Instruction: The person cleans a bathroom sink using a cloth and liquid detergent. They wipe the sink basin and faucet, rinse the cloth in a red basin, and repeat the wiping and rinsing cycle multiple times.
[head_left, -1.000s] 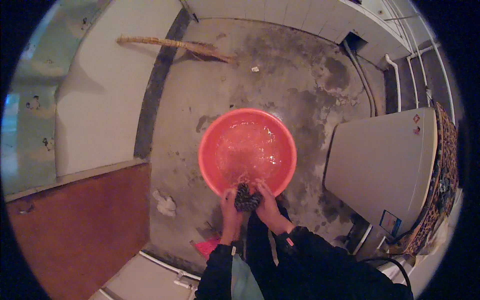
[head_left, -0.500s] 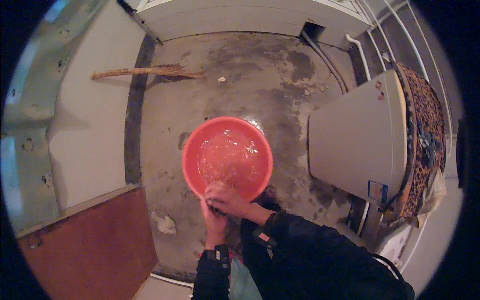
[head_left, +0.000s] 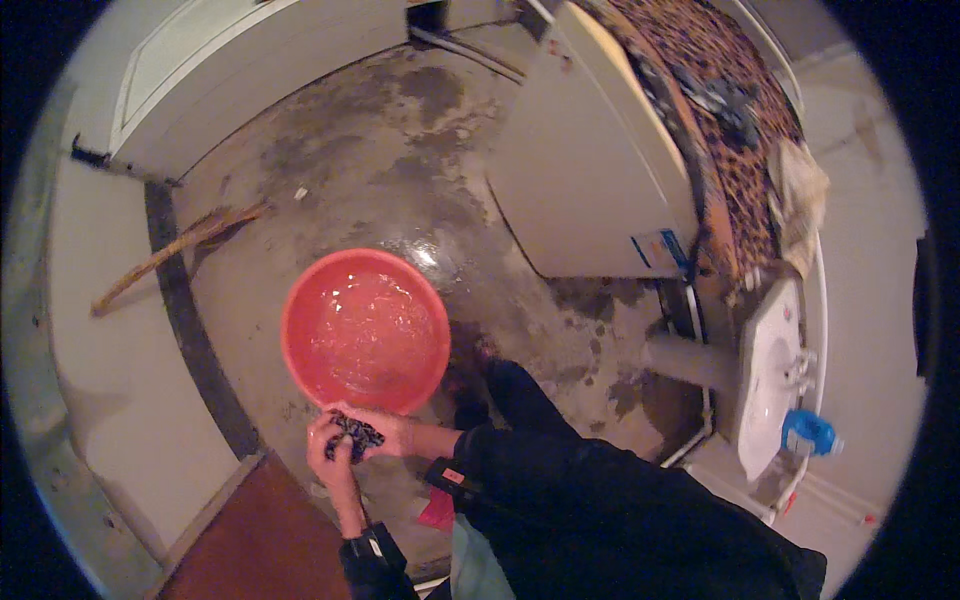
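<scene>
A small bunched dark cloth with a light pattern (head_left: 357, 438) is squeezed between my two hands, just off the near rim of a round red plastic basin (head_left: 292, 335). My left hand (head_left: 328, 452) grips it from the left, thumb pressed over it. From the right, my right hand (head_left: 388, 428) closes round its other side; part of those fingers is hidden by the cloth. Water (head_left: 370, 325) with bright ripples stands in the basin, which rests on the floor. Dark sleeves cover both forearms.
Beyond the basin on the left, a straw broom (head_left: 180, 252) leans at the wall. A white boxy appliance (head_left: 600, 170) with a leopard-print cover (head_left: 745, 150) stands at the right. Nearer me are a white washbasin (head_left: 765, 385) and a blue bottle (head_left: 808, 433). The concrete floor (head_left: 350, 150) has wet patches.
My view has turned to the right, bringing the washbasin in. My hands have shifted from the basin's near rim to just outside it, and the patterned cloth between them now shows more.
</scene>
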